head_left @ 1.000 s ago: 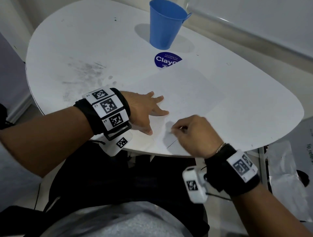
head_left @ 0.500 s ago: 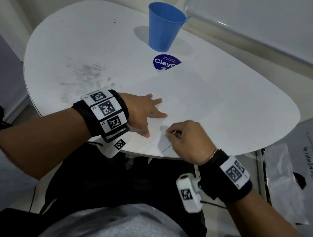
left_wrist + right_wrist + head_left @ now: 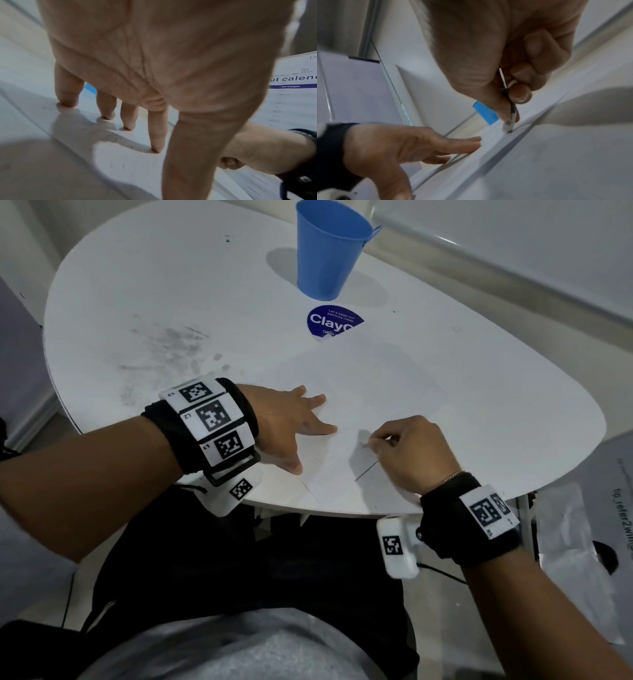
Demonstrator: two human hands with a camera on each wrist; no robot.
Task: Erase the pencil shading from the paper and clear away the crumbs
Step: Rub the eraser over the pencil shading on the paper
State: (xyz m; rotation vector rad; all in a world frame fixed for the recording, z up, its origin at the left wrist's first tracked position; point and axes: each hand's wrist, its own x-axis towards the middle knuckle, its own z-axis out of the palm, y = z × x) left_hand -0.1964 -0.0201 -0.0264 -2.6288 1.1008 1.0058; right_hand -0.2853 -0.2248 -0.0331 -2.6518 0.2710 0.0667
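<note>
A white sheet of paper (image 3: 376,378) lies on the white oval table (image 3: 513,419). My left hand (image 3: 313,446) rests flat on the sheet's near left part, its straight fingers (image 3: 157,135) spread and pressing down. My right hand (image 3: 373,443) pinches a small thin eraser (image 3: 366,444) between thumb and forefinger. In the right wrist view the eraser (image 3: 509,124) has a dark-smudged tip touching the paper. A faint dark line (image 3: 366,470) shows on the paper just below that hand. Crumbs are too small to make out.
A blue cup (image 3: 329,251) stands at the back of the table behind a round blue sticker (image 3: 334,321). Grey smudges (image 3: 171,344) mark the tabletop at the left. The table's near edge (image 3: 342,510) runs right under my wrists. A printed sheet (image 3: 582,525) lies low at the right.
My right hand has slid the eraser away from me and to the right, further from my left thumb. The left hand has stayed flat in place.
</note>
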